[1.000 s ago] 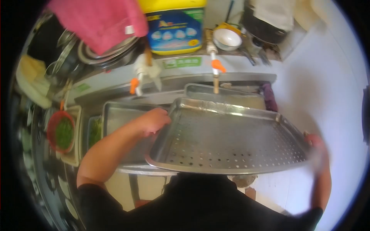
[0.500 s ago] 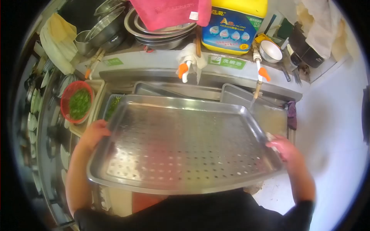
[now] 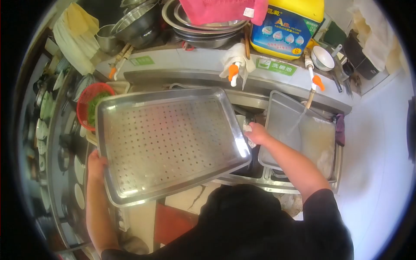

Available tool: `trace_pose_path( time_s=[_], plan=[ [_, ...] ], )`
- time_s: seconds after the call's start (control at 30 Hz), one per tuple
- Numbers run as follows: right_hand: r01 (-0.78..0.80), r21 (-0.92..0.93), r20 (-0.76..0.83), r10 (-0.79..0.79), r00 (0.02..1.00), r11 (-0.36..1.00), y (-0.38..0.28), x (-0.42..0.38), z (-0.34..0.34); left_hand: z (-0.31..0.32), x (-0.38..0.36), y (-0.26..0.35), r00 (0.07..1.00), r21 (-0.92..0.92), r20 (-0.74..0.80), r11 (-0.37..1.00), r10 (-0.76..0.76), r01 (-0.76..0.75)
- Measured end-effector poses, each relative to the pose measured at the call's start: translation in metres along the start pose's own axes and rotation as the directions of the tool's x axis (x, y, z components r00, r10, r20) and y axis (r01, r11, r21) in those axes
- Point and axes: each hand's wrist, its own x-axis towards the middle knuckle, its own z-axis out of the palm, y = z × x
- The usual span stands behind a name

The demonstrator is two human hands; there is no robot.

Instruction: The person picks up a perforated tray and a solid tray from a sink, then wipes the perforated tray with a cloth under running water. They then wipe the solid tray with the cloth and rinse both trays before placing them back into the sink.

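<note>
Green sign (image 3: 276, 66) on white ledge (image 3: 186, 58), reading 洗碗池, blue label (image 3: 281, 35) on yellow jug (image 3: 299, 6), bearing large A, second green sign (image 3: 142, 60), characters illegible

A kitchen, from its sink (image 3: 277, 187), taps (image 3: 318, 82), stacked metal bowls (image 3: 206, 37) and red basket (image 3: 82, 112) of greens (image 3: 95, 103).

Left of centre, the perforated tray (image 3: 169, 138) is smooth metal, dull across its holed base and glossy along the edges. The wad (image 3: 247, 128) at the right hand (image 3: 258, 133) is crumpled, cloth or paper, unclear which. At left, the red basket (image 3: 82, 104) looks plastic. Along the top, the pink cloth (image 3: 221, 11) is matt, the stacked basins (image 3: 203, 41) polished metal, the jug (image 3: 286, 28) shiny plastic.
</note>
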Motion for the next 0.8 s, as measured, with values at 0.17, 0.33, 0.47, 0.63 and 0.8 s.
trace_pose_path(
  time_s=[0.17,0.33,0.47,0.63,0.8],
  plan=[
    [0.09,0.118,-0.239,-0.06,0.969,0.989,0.01,-0.028,-0.021,0.036,0.039,0.006,0.993,0.037,0.073,0.994,0.096,-0.099],
    [0.063,0.401,-0.311,0.071,0.948,0.914,0.051,-0.077,-0.05,0.122,0.088,-0.024,0.941,0.1,0.238,0.958,0.24,-0.27],
    [0.008,0.462,-0.287,0.141,0.947,0.887,0.134,-0.109,-0.045,0.191,0.096,-0.018,0.929,0.131,0.314,0.96,0.197,-0.248],
    [-0.178,0.495,-0.392,0.401,0.828,0.85,0.209,-0.158,-0.02,0.232,0.113,-0.042,0.891,0.228,0.359,0.9,0.277,-0.371],
    [-0.218,0.443,-0.385,0.404,0.83,0.87,0.23,-0.165,-0.014,0.24,0.105,-0.036,0.916,0.353,0.274,0.855,0.295,-0.381]
  ],
)
